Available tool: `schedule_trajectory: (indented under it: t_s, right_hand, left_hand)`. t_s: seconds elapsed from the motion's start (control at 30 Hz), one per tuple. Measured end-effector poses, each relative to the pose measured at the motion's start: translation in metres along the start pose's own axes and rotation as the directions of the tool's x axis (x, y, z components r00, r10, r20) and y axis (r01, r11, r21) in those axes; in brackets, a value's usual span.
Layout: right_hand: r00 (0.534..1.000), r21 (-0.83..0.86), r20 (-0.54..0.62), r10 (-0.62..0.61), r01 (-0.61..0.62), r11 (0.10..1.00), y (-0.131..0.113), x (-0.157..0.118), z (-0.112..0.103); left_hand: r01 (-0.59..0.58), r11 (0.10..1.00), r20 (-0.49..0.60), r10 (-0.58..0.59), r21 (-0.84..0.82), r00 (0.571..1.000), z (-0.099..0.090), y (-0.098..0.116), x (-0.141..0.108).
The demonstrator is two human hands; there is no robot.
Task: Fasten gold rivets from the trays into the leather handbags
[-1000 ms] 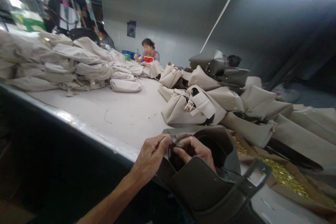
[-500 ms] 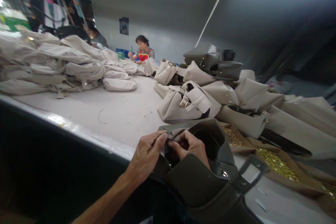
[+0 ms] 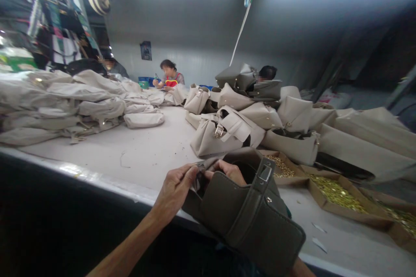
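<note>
A dark olive-grey handbag (image 3: 214,201) leans over the table's front edge, its mouth open toward me. My left hand (image 3: 175,186) pinches the bag's left rim between thumb and fingers. Inside the mouth is my right hand (image 3: 230,172), its fingers closed on the lining near the same corner; the fingertips are partly hidden by the bag's wall. A strap with a metal-framed slot (image 3: 264,173) and a flap (image 3: 276,229) hang down the near side of the bag. The right forearm shows below the flap.
Beige handbags (image 3: 221,136) are heaped behind the dark one. Cardboard trays (image 3: 320,201) of small gold metal parts stand at right. Soft pale bags (image 3: 97,91) are piled at left. Across the table sits a co-worker in a red apron (image 3: 171,82); two other people are partly hidden.
My view has tilted up, so ceiling lights now show. The dark bag's strap and flap have swung left and stand in front of its mouth. Both hands keep their hold on the rim and lining.
</note>
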State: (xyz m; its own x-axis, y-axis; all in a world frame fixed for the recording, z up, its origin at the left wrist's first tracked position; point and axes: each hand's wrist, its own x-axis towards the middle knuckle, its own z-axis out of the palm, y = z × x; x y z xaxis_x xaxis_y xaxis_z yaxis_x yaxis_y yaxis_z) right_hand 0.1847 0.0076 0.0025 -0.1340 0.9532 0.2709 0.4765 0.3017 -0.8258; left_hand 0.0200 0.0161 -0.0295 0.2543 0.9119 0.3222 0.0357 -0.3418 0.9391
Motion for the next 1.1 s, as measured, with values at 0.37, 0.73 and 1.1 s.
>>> schedule_trajectory:
  t_s: [0.37, 0.73, 1.1]
  right_hand:
    - [0.905, -0.729, -0.171, -0.390, 0.150, 0.668, -0.065, -0.011, -0.059]
    - [0.998, -0.381, 0.062, -0.033, 0.055, 0.923, -0.008, -0.015, -0.025]
    - [0.891, -0.434, -0.438, -0.120, -0.092, 0.896, 0.002, -0.009, 0.005]
  left_hand:
    - [-0.155, 0.984, 0.239, 0.131, 0.086, 0.962, -0.033, 0.026, 0.041]
    - [-0.335, 0.897, 0.436, 0.188, 0.289, 0.880, -0.041, 0.064, 0.080]
    - [-0.032, 0.992, 0.558, -0.041, 0.120, 0.829, 0.014, 0.112, -0.054]
